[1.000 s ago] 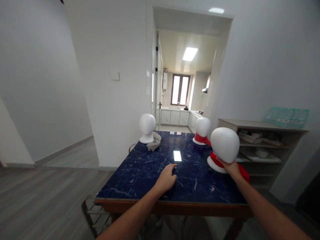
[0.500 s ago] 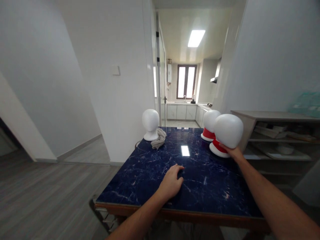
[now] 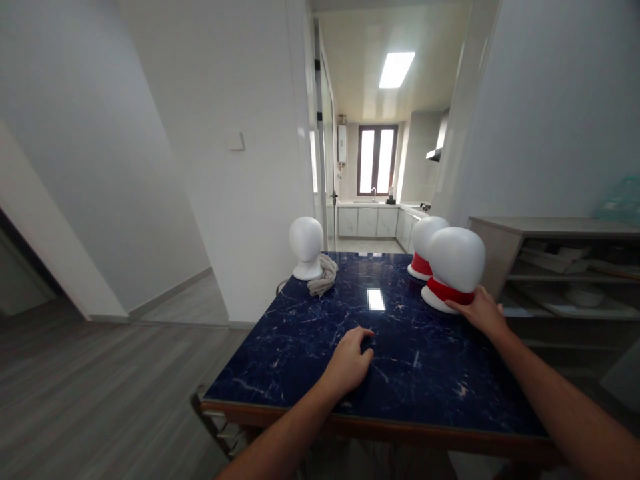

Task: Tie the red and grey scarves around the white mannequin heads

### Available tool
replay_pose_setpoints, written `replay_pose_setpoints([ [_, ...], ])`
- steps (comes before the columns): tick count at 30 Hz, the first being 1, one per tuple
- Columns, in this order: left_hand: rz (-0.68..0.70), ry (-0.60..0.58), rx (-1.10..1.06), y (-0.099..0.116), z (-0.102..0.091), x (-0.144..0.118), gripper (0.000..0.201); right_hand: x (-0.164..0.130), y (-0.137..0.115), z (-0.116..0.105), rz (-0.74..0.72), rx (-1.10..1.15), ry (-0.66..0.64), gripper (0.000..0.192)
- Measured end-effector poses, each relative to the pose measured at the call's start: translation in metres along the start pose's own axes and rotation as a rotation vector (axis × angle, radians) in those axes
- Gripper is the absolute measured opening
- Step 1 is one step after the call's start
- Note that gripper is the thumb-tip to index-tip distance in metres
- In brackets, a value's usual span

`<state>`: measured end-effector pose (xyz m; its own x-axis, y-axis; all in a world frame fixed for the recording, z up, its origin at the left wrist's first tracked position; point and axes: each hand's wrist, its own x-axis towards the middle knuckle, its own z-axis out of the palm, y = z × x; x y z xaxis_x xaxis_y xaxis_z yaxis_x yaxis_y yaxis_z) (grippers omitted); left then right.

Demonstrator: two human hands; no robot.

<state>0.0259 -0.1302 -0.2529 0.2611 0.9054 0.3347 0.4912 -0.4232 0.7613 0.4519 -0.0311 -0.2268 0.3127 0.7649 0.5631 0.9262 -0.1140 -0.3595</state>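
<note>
A white mannequin head (image 3: 457,257) with a red neck band (image 3: 447,292) stands at the table's right side. My right hand (image 3: 481,312) is at the band's right side, thumb in front at its lower edge; the other fingers are partly hidden behind. Just behind stands another white mannequin head (image 3: 431,233) wearing a red band (image 3: 421,265). My left hand (image 3: 351,360) is above the table's near middle, fingers loosely bent and thumb apart, with nothing in it. At the far left, a bare white mannequin head (image 3: 306,243) has a crumpled grey cloth (image 3: 325,277) against its base.
The table (image 3: 300,373) has a glossy dark blue marbled top with a brown edge. A shelf unit (image 3: 540,225) with trays and other items stands close on the right. Beyond the table a doorway opens onto a kitchen with a counter (image 3: 370,221).
My right hand has shifted right and lower around the neck, baring more of the red band. The near head leans slightly less. My left hand stays over the table. The view has turned slightly left.
</note>
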Motion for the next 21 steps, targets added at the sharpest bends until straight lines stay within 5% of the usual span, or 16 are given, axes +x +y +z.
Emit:
replay_pose_setpoints([
  [5,-0.048,0.007,-0.038,0.005,0.000,0.001,0.037,-0.048,-0.029,-0.036,-0.032,-0.367,0.028,0.070],
  [11,-0.230,0.147,-0.290,-0.015,-0.004,0.041,0.034,-0.089,-0.104,-0.025,-0.237,-0.220,-0.119,0.043],
  [14,-0.240,0.380,-0.274,-0.045,-0.037,0.080,0.040,-0.105,-0.126,-0.010,-0.414,-0.168,-0.158,0.037],
  [17,-0.287,0.603,-0.068,-0.083,-0.088,0.116,0.045,-0.111,-0.132,-0.005,-0.466,-0.149,-0.165,0.032],
  [21,-0.449,0.662,0.181,-0.132,-0.146,0.151,0.062,-0.109,-0.128,-0.003,-0.447,-0.120,-0.200,0.032],
])
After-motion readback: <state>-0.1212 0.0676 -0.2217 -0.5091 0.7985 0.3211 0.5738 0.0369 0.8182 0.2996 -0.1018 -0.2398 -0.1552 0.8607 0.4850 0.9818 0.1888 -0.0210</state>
